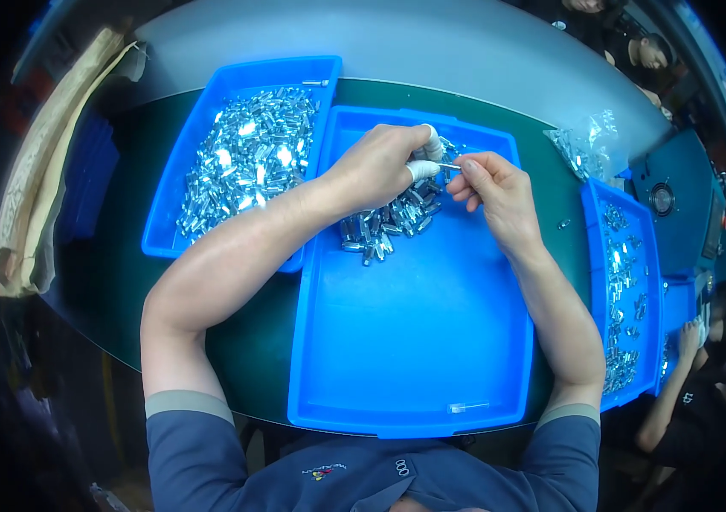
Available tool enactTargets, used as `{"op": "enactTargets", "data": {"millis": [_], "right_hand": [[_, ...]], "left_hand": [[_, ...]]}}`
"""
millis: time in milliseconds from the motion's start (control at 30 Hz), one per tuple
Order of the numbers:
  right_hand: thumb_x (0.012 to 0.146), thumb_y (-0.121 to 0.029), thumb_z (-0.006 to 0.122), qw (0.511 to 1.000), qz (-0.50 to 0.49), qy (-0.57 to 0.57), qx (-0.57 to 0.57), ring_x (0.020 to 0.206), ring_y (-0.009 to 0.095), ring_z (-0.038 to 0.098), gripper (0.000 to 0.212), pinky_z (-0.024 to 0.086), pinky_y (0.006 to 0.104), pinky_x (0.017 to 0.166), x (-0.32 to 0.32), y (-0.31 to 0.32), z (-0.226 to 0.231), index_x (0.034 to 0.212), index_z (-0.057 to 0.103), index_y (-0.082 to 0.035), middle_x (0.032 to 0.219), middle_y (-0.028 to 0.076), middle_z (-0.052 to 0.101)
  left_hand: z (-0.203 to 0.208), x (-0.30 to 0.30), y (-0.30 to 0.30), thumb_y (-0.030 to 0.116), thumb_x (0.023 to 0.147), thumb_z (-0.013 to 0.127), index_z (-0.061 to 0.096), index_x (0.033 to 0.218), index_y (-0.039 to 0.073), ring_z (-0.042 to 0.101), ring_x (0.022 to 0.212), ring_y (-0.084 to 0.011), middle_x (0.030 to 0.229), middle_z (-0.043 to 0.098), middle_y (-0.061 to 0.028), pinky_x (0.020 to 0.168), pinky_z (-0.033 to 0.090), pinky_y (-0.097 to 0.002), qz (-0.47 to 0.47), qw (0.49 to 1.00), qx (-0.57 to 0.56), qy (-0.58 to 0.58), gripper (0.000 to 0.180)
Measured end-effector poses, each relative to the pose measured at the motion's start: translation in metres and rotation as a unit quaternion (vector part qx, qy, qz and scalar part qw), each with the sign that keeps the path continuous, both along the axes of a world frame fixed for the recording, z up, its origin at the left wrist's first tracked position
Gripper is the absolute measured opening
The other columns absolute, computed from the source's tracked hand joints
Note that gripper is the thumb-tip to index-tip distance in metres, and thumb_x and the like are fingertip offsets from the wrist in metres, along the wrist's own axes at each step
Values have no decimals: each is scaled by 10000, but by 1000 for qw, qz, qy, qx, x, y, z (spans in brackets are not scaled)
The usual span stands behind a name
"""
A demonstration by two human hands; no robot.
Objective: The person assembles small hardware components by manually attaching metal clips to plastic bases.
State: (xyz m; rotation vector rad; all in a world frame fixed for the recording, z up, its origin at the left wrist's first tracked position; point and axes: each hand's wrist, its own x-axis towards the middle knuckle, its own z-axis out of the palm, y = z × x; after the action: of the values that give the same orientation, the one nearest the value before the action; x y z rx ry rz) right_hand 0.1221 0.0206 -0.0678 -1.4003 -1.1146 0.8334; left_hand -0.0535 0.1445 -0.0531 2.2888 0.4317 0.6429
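Above the far part of a large blue tray [414,341], both my hands come together. My left hand [380,166] wears white covers on the thumb and a finger, and those fingers are closed; what lies between them is mostly hidden. With thumb and fingertips my right hand [499,192] pinches a thin metal rod [449,166], whose other end reaches my left thumb. Under my left hand, a pile of small shiny metal cylindrical parts [389,222] lies in the tray, partly covered by the hand.
At the left, a blue bin [158,213] holds many similar metal parts [252,154]. Another blue tray [595,256] with scattered parts stands at the right, below a clear plastic bag [589,149]. One loose part [563,224] lies on the green table [551,154]. Other people are at the right.
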Motion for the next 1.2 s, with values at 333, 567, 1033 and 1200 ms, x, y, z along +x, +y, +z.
{"op": "enactTargets", "data": {"millis": [333, 567, 1033, 1200], "right_hand": [[1020, -241, 606, 992, 3, -114, -63, 585, 84, 601, 279, 455, 234, 519, -3, -5, 5, 889, 707, -16, 693, 45, 685], [1022, -254, 590, 991, 39, -67, -107, 595, 80, 605, 288, 456, 231, 520, 10, 0, -2, 889, 710, -28, 701, 42, 688], [1007, -237, 617, 999, 30, -12, -11, 641, 87, 634, 248, 490, 233, 556, 8, 5, -11, 949, 707, -13, 761, 55, 712], [997, -296, 637, 997, 60, -29, -29, 587, 83, 604, 296, 470, 236, 529, 6, 2, -3, 889, 698, -27, 694, 42, 684]], "left_hand": [[-5, -6, -2, 69, 853, 731, 646, 1001, 4, 671, 912, -358, 957, 688, -171, 783, 528, -434, -22, 993, 118, -16, 183], [-5, -2, -4, 65, 849, 718, 624, 960, 9, 645, 931, -377, 943, 666, -173, 788, 506, -460, -45, 987, 154, -12, 156], [12, -36, -4, 82, 864, 730, 657, 1008, 21, 675, 898, -336, 962, 683, -159, 785, 535, -411, 18, 968, 248, 28, 172], [23, -110, 11, 73, 839, 755, 677, 1020, 35, 685, 952, -316, 1004, 707, -135, 832, 539, -403, 191, 928, 313, 61, 201]]}}
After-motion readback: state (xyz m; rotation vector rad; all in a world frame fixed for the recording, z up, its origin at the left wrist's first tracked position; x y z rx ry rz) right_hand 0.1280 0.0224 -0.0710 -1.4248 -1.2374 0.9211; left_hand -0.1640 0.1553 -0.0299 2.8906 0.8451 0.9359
